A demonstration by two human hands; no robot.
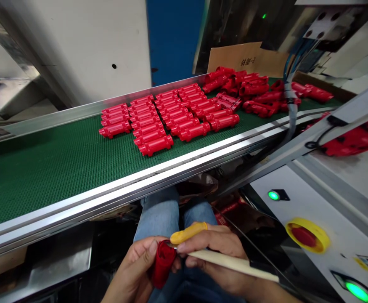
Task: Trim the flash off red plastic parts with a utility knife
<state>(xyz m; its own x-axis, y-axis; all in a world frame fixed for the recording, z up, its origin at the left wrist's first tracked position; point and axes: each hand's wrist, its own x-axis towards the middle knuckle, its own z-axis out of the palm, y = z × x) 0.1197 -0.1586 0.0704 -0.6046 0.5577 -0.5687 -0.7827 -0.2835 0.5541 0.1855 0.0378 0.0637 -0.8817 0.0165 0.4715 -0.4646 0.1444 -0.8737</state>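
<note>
One red part [162, 270] held, green belt [57, 168] ahead, blue panel [175, 38] behind

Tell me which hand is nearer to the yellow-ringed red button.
Right. The right hand, gripping a pale tool, is left of the yellow-ringed red button in the picture; the left hand, holding a red tubular part, is farther left.
</note>
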